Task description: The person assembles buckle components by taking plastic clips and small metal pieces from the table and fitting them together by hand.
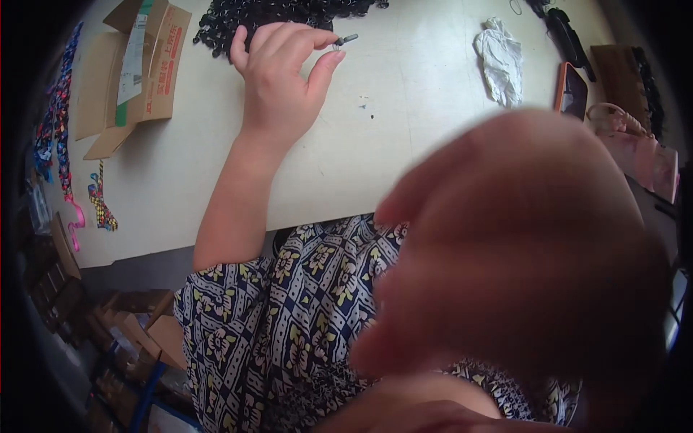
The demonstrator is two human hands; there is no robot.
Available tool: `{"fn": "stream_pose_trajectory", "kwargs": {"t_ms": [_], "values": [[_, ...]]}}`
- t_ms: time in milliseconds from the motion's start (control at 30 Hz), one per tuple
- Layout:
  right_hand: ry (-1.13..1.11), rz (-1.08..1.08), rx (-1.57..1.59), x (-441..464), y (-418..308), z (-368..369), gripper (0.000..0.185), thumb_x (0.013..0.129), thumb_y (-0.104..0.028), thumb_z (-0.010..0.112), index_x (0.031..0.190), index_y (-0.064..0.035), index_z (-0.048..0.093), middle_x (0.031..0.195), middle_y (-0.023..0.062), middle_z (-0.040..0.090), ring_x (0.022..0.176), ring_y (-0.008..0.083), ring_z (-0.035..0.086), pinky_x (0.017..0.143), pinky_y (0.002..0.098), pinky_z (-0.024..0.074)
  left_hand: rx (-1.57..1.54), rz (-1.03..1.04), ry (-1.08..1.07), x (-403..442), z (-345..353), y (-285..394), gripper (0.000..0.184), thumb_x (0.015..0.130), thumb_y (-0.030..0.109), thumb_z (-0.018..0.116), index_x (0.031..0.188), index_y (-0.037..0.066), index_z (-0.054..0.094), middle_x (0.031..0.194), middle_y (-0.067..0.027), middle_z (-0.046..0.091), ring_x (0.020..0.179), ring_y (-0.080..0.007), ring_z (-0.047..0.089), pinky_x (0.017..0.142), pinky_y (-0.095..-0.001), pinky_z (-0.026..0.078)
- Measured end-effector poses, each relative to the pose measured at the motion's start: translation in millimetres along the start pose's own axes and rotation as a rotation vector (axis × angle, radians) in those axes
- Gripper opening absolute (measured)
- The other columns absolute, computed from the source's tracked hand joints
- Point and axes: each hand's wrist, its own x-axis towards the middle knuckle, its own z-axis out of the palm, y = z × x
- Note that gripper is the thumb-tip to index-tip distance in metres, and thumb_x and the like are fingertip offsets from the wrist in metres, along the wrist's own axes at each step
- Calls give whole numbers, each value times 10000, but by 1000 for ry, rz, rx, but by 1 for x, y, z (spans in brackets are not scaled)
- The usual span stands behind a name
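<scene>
Here, in the head view, the left hand (283, 79) pinches a small, dark, rod-shaped piece (349, 39) between thumb and forefinger, above the off-white tabletop (346, 159). Just beside that hand lies a heap of small, glossy black ring-like parts (238, 16); further left stands an open brown cardboard box (160, 79) with red print. The right hand (516, 238), large and blurred, is raised near the camera with fingers bent; whether it holds anything, I cannot tell.

The right hand (520, 245) is blurred; beyond the left hand (281, 72), the top edge cuts off the black pile (289, 16).
</scene>
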Motion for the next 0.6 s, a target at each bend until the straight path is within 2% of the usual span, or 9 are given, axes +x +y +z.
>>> {"fn": "stream_pose_trajectory", "kwargs": {"t_ms": [133, 167, 200, 267, 467, 600], "values": [[66, 266, -372, -27, 61, -2, 201, 683, -28, 792, 836, -48, 663, 726, 72, 625, 628, 186, 642, 538, 278, 498, 3, 40, 14, -1, 0, -3, 124, 797, 195, 736, 894, 129, 695, 910, 13, 651, 995, -197, 565, 1070, -517, 176], [13, 351, -504, -39, 78, -2, 180, 725, -50, 776, 871, -50, 672, 752, 68, 632, 668, 208, 658, 562, 276, 507, -3, 24, 4, 0, -1, -1, 121, 798, 191, 734, 895, 130, 696, 910, 13, 651, 996, -197, 565, 1072, -517, 174], [67, 406, -503, -46, 94, -1, 165, 767, -54, 753, 913, -32, 679, 801, 77, 647, 731, 227, 664, 611, 292, 519, -8, 9, -7, 0, -2, 1, 119, 799, 188, 731, 897, 130, 696, 911, 13, 650, 996, -197, 565, 1073, -516, 172], [104, 455, -419, -54, 108, 0, 200, 755, -73, 724, 950, -46, 689, 853, 102, 666, 742, 293, 652, 667, 365, 532, -17, 14, -4, 1, -3, 3, 107, 800, 169, 724, 896, 134, 694, 904, 15, 646, 987, -195, 566, 1078, -520, 170], [125, 732, -54, -67, 115, 26, 163, 815, -63, 697, 971, -16, 687, 842, 128, 665, 732, 274, 647, 683, 341, 525, -82, 29, -2, 0, 0, 4, 113, 793, 153, 723, 899, 137, 686, 888, 11, 638, 963, -192, 563, 1083, -512, 169], [154, 740, -58, -72, 117, 27, 126, 827, -71, 691, 931, -2, 674, 813, 131, 653, 715, 282, 634, 653, 345, 508, -87, 44, -7, 1, -1, 6, 109, 794, 154, 721, 897, 141, 685, 888, 10, 635, 957, -190, 562, 1086, -506, 159]]}}
